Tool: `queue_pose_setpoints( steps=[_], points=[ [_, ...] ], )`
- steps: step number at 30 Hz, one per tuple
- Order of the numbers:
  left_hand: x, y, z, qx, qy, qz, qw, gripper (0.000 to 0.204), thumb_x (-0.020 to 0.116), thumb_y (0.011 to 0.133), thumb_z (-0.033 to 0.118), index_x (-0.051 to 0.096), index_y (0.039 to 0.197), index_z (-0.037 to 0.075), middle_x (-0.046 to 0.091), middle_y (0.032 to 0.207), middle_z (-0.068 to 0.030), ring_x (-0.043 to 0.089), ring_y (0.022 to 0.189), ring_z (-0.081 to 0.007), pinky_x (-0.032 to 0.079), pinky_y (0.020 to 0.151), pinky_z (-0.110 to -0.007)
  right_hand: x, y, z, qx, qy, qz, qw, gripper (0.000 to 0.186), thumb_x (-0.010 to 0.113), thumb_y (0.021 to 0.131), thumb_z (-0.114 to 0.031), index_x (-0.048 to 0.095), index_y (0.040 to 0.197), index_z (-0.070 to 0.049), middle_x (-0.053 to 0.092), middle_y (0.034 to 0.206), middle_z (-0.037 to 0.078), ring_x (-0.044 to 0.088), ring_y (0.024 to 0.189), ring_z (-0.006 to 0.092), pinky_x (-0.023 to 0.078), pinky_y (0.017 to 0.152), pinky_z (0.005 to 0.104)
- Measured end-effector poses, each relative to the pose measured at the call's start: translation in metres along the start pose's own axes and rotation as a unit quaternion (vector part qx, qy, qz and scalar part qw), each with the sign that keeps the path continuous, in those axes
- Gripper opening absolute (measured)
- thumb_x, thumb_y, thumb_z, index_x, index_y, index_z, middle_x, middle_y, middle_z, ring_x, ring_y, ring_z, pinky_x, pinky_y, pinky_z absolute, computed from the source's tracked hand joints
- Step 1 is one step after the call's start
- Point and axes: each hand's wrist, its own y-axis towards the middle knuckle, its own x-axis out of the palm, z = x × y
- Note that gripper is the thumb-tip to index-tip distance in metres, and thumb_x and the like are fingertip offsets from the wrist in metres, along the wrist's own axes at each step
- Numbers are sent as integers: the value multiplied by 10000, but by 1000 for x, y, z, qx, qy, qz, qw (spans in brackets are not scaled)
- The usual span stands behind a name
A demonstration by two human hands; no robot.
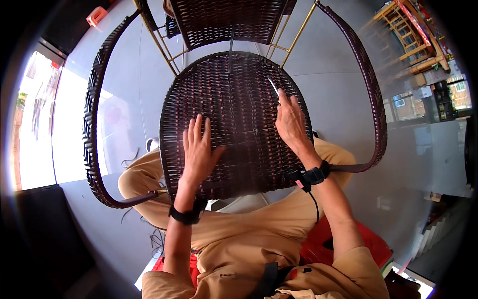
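Observation:
A dark brown woven wicker chair (234, 99) stands in front of me, its round seat between my knees. My left hand (198, 149) lies on the left part of the seat weave, fingers stretched out and holding nothing. Over the right part of the seat, my right hand (290, 119) is closed around a slim, pale pointed tool (273, 86). The tool's tip points toward the far side of the seat; its grip is hidden in my fingers. A loose dark strand (231, 47) sticks up near the seat's far edge.
Curved woven armrests (92, 109) arch on both sides of the seat, and the backrest (229, 22) is at the far end. A pink stool (96, 16) stands at the far left. Wooden furniture (413, 40) is at the far right. Loose cables (157, 241) lie at lower left.

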Motion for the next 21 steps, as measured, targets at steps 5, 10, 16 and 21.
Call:
queue_pose_setpoints(
  steps=[5,10,16,21],
  points=[
    [18,-23,16,-23,53,31,998,653,563,895,336,308,1445,94,216,1519,-135,157,1416,-298,102,1137,-500,-10,-7,19,-87,-132,-41,987,492,577,833,-47,455,1308,-7,483,1033,187,498,926,343,447,821,424],
    [14,-27,17,-35,53,32,998,625,547,906,328,319,1442,104,212,1525,-116,159,1417,-277,93,1142,-485,-24,13,-10,-153,-98,-4,983,527,656,816,-120,460,1292,-5,484,1018,165,496,898,303,449,787,395],
    [12,-25,19,-42,23,38,998,619,554,899,330,338,1433,104,223,1522,-111,175,1413,-268,94,1142,-480,33,93,-58,-93,111,1,989,347,646,841,-144,553,1131,21,580,966,142,583,854,237,487,724,352],
    [12,-22,18,-45,0,32,999,646,568,887,333,322,1439,105,216,1523,-118,178,1410,-280,94,1137,-490,85,134,-53,68,306,36,949,191,700,797,-172,657,743,7,589,579,75,538,529,164,431,541,326]
  ],
)
